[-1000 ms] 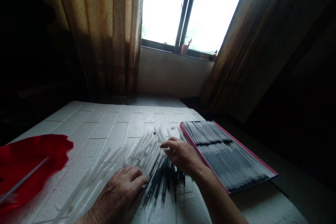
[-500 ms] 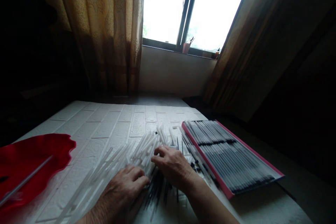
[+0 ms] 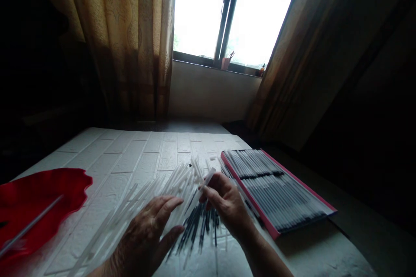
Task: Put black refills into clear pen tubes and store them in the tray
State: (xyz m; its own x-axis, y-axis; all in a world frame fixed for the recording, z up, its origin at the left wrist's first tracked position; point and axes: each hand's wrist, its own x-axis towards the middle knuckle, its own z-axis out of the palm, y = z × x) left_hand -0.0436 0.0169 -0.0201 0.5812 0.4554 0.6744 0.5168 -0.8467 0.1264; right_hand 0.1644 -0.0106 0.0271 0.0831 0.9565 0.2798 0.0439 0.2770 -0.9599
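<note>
The left hand (image 3: 151, 229) is beside the dark rods (image 3: 195, 225), thumb and fingers wide apart, apparently holding nothing. The right hand (image 3: 222, 197) has a narrow grip on one pale tube (image 3: 210, 175), pinched near the rods' far ends. A light pinch would likely suit, since what looks like thin plastic may bend or slip, and lifting it clear of its neighbours should stop others rolling. The rods fan out, slim and straight; the loose tubes (image 3: 121, 214) to their left are translucent. Right of them, the pink-edged box (image 3: 272, 230) holds tight ribbed rows, while a red dish (image 3: 73, 181) at left has a wavy rim. Farther on, the bench (image 3: 139, 149) shows brick relief, then a patterned curtain (image 3: 130, 43) falls in folds
</note>
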